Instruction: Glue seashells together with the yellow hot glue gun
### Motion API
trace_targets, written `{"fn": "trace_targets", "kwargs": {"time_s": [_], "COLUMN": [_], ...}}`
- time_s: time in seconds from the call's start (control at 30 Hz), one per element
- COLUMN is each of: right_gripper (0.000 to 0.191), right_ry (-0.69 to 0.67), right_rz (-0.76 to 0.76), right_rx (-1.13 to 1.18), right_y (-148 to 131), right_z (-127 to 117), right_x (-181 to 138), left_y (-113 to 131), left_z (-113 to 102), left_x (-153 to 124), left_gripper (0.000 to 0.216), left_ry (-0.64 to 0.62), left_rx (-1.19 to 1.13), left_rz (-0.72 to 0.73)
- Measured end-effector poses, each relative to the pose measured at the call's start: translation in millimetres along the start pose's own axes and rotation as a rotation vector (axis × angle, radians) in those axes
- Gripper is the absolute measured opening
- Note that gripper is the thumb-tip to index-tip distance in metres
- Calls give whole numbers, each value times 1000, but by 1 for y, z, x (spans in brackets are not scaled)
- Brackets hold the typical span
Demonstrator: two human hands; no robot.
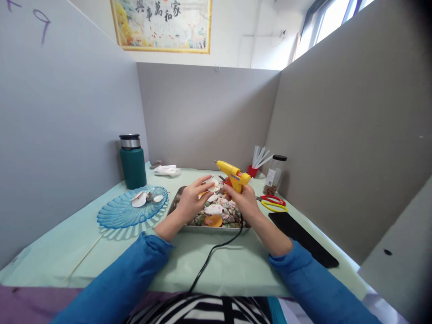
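Note:
My right hand [245, 200] is wrapped round the handle of a yellow hot glue gun [232, 172], its nozzle pointing up and to the left. From the gun a black cord runs down toward my lap. My left hand [193, 198] pinches a pale seashell [213, 183] by its edge, close to the gun and just left of it. Both hands are over a metal tray [205, 230] filled with shells and small stones. Among them lie a white shell [213, 209] and an orange shell [213, 220].
To the left is a blue scalloped glass plate [114, 216] with shells on it, a green bottle [132, 164] behind. On the right are scissors [275, 203], a jar [275, 175], glue sticks [259, 157] in a red holder and a black mat [302, 238]. Grey partitions [209, 117] enclose the table.

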State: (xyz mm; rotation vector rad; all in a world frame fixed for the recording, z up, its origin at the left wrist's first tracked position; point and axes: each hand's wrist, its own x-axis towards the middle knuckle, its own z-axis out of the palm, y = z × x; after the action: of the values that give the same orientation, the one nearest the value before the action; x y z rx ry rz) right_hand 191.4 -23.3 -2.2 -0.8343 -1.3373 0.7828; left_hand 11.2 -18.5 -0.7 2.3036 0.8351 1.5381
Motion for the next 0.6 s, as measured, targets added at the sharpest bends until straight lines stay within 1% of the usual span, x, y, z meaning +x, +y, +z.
{"fn": "trace_targets", "kwargs": {"time_s": [0.13,0.23,0.3,0.5,0.6], "right_gripper": [29,28,28,28,29], "right_ry": [1,-1,6,-10,-7], "right_rz": [-15,-29,-31,-29,-36], "right_rx": [-51,-82,-102,-87,-59], "right_y": [1,0,-1,-3,-2], "right_z": [2,3,4,6,8], "right_x": [-1,-2,-3,-6,-7], "left_y": [7,8,9,6,3], "left_z": [2,1,0,-3,-3], "left_x": [0,0,0,2,3], "left_gripper": [25,27,29,27,39], "left_ry": [20,2,-13,0,-24], "left_rx": [-26,-65,-115,-406,-581], "left_rz": [5,9,-21,-243,-370]}}
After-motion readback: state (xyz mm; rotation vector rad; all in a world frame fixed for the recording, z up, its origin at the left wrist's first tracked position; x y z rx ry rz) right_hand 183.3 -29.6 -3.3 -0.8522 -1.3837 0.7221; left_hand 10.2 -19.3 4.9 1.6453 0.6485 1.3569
